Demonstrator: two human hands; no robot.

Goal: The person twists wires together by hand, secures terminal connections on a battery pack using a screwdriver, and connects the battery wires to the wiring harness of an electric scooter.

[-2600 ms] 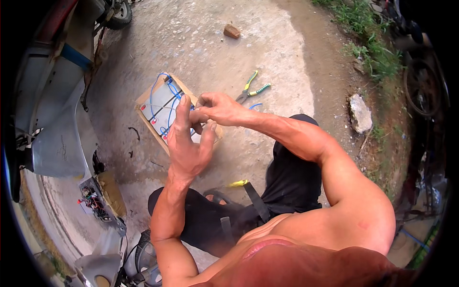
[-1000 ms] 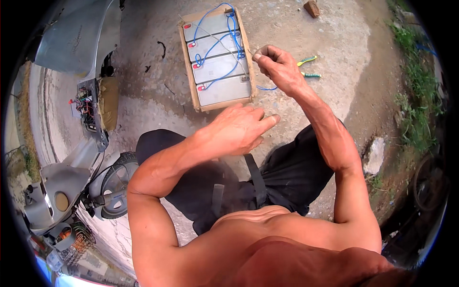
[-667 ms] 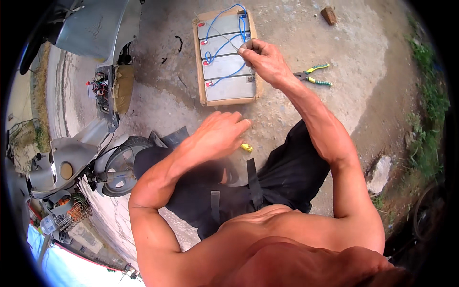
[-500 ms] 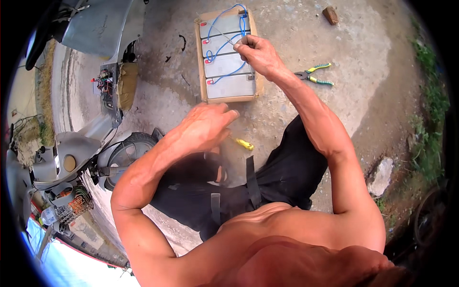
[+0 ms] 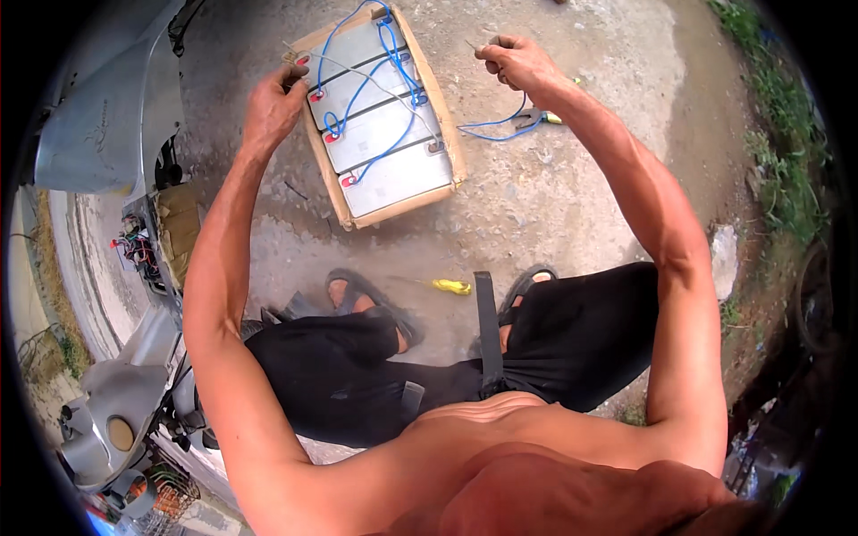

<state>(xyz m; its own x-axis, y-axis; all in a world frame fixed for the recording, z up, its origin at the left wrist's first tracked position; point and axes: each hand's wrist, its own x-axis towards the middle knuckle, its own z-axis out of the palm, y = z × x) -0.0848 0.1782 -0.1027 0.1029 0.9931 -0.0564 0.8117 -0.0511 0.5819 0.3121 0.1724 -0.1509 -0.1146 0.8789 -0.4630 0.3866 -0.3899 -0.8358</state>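
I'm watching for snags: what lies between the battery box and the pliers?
Blue wire curves between the battery box and the pliers, in the head view.

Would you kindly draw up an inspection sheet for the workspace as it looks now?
Surface: rough, dusty ground, pale with darker patches.
Job's things: four grey batteries side by side in an open cardboard box.
Clutter: yellow-handled screwdriver on the near side of the box; pliers to its right, partly hidden.
Hands: left hand at the box's left edge, grip unclear; right hand right of the box, pinching something thin.
Cables: blue wires and a grey wire cross the batteries; blue wire loop right of the box, ends unclear.
Surroundings: grey vehicle panels and exposed wiring left; greenery right.
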